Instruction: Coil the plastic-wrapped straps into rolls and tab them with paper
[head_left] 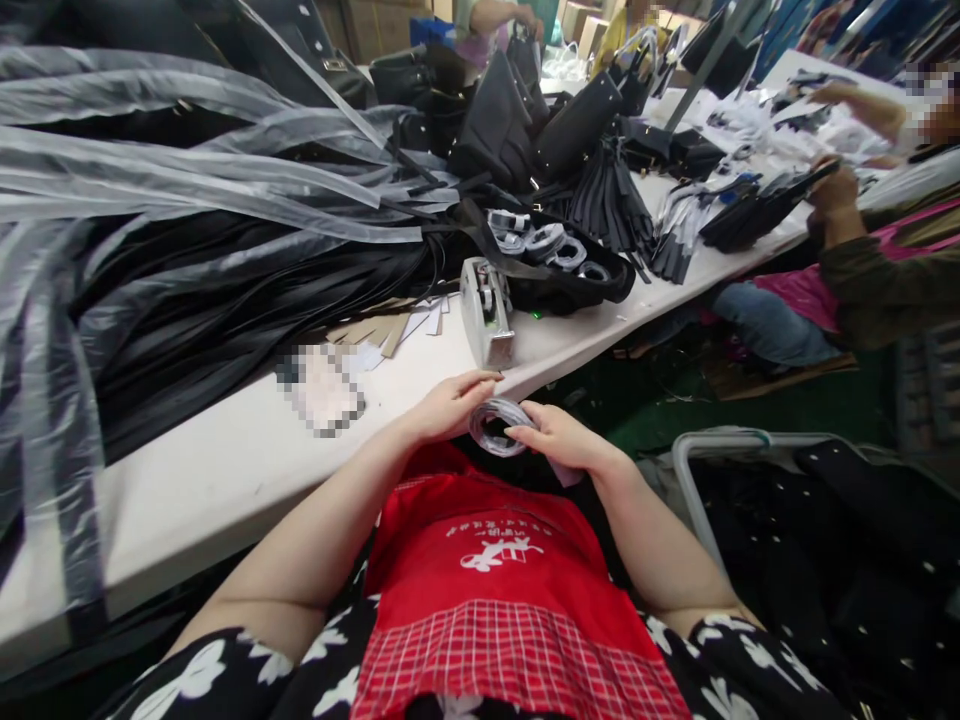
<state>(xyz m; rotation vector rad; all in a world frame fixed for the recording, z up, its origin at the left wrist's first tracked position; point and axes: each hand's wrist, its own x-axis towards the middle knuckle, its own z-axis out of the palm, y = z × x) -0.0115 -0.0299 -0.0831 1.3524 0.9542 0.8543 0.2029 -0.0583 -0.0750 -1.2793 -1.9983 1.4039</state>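
A coiled strap in clear wrapping [496,427] is held above my red apron, close to the table edge. My right hand [556,436] grips the coil's right side, thumb across its front, with a loose end hanging below the palm. On the coil's upper left, my left hand [456,404] touches it with fingers stretched out and close together. Just beyond my hands a metal tape dispenser [489,315] stands on the white table [202,505]. Several similar wrapped coils [546,242] lie on a black item behind the dispenser.
Long black straps [330,270], some in clear plastic, cover the table's left. Black bags [495,125] and strap bundles [611,200] lie farther back. At the right, a person's hands [834,190] hold black straps. A grey-rimmed bin [686,470] of black pieces stands at lower right.
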